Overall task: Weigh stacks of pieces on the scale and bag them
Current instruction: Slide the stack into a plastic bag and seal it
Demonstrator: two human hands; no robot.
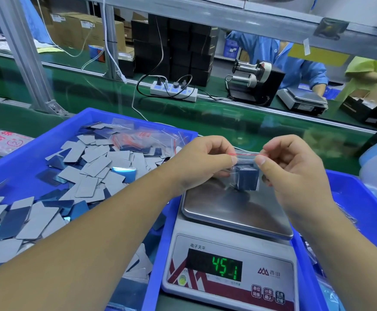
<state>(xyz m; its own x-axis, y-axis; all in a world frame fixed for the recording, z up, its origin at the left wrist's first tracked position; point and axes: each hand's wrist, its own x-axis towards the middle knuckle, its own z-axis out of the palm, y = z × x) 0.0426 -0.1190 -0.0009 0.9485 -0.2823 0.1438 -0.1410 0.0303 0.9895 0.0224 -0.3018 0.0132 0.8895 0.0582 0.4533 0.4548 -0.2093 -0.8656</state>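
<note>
Head view: two bare hands work above a scale point(230, 254).
Left hand point(202, 162): fingers curled, pinching the left end of a small clear bag point(246, 170) at its red seal.
Right hand point(295, 167): pinching the right end.
Bag: holds a stack of pieces point(247, 179), its bottom at the scale's steel pan.
Display: reads 45.1.
Blue tray point(14, 162): left of the scale, full of loose pieces.

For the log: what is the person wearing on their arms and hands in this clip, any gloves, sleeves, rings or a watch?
Nothing is worn on either one. The left hand and right hand are bare, with no gloves, finger cots or rings in view. Both forearms are uncovered right down to the bottom edge of the frame: no sleeves, wrist strap, watch or bracelet shows. The visible fingernails are short and unpainted.
</note>
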